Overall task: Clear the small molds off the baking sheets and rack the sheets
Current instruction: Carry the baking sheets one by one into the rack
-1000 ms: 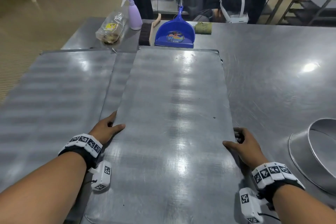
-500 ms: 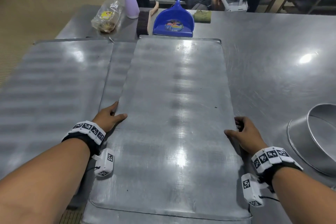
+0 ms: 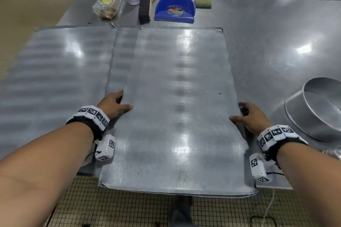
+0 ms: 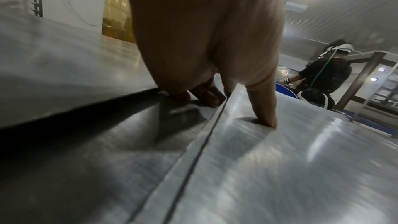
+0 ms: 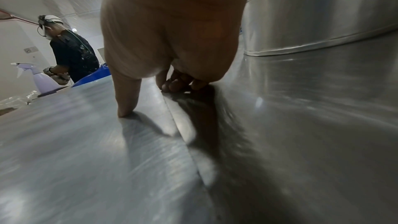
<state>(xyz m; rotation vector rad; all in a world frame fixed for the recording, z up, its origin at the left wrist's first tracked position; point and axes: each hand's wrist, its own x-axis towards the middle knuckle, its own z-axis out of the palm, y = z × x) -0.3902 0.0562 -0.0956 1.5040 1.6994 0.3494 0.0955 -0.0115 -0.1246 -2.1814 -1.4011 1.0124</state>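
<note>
Baking sheet nearer, overhanging table edge, bare, both hands' grip clamping its sides

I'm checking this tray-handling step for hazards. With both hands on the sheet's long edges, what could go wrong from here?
1. The top baking sheet already overhangs the table's near edge; held only by the left hand and right hand at mid-length, it could tip down.
2. The right hand's fingers curl under the rim and could get pinched.
3. Swinging right might hit the round pan.
</note>
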